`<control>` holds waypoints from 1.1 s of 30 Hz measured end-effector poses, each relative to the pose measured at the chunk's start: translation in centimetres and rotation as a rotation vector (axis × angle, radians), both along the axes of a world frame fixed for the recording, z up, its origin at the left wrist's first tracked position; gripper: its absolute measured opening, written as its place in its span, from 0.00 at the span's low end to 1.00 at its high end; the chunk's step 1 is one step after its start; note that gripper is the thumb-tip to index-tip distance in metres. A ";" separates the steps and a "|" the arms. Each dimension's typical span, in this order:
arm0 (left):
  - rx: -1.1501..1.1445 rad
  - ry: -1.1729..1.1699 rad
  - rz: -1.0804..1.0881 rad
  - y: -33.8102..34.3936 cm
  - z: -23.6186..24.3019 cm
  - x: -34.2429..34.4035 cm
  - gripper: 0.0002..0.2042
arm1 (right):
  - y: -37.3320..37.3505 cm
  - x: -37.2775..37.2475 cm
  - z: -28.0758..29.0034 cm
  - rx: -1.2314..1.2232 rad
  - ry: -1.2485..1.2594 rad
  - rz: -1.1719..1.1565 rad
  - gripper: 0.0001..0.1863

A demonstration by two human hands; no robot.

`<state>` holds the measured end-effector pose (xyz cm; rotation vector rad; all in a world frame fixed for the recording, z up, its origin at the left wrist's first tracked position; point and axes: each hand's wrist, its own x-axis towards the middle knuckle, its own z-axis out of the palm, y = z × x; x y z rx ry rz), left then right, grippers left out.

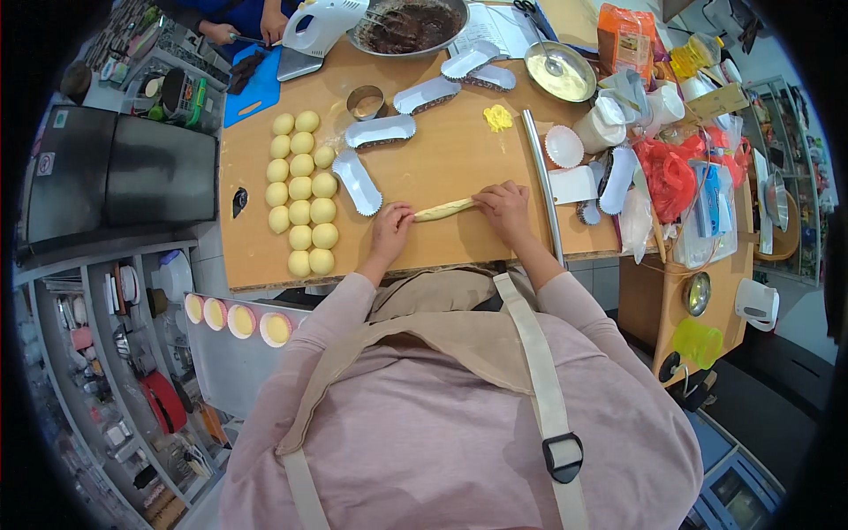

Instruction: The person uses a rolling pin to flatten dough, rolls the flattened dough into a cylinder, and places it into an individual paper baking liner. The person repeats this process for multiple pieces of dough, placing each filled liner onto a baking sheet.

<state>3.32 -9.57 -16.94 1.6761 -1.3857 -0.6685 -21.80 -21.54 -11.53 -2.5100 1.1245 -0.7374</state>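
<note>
A thin rope of pale yellow dough [444, 210] lies across the near part of the wooden table, stretched between my hands. My left hand [393, 230] pinches its left end with curled fingers. Its right end is under the fingers of my right hand [505, 210], which are bent over it. To the left of my hands stand columns of round dough balls [300, 187]. Just beyond my left hand lies a white fluted paper loaf case [358, 183]. A small yellow lump [498, 118] sits farther off, beyond my right hand.
A metal rolling pin or tube [541, 185] lies right of my hand. More paper cases [381, 132], a ring cutter [365, 102] and a bowl of dark filling [411, 26] stand beyond. Filled cups [241, 321] rest on a tray at lower left. Another person's hand [273, 24] shows at the far left.
</note>
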 end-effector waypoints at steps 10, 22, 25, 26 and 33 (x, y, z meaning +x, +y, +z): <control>0.017 -0.069 -0.019 0.0 0.7 -0.8 0.09 | 0.3 0.8 -0.2 0.029 0.126 0.098 0.06; -0.026 -0.105 0.018 0.1 0.1 -0.5 0.07 | -1.5 -3.7 -1.0 0.152 0.000 -0.057 0.09; 0.029 -0.018 0.024 0.1 0.3 -0.8 0.07 | -0.7 -2.5 -0.7 0.177 0.076 -0.022 0.08; 0.033 -0.008 0.025 0.0 0.5 -0.9 0.07 | -1.0 -2.3 -0.9 0.207 0.117 -0.048 0.09; -0.114 -0.201 -0.004 -0.5 1.5 -0.9 0.08 | -0.6 -3.0 -0.1 0.080 -0.020 -0.124 0.08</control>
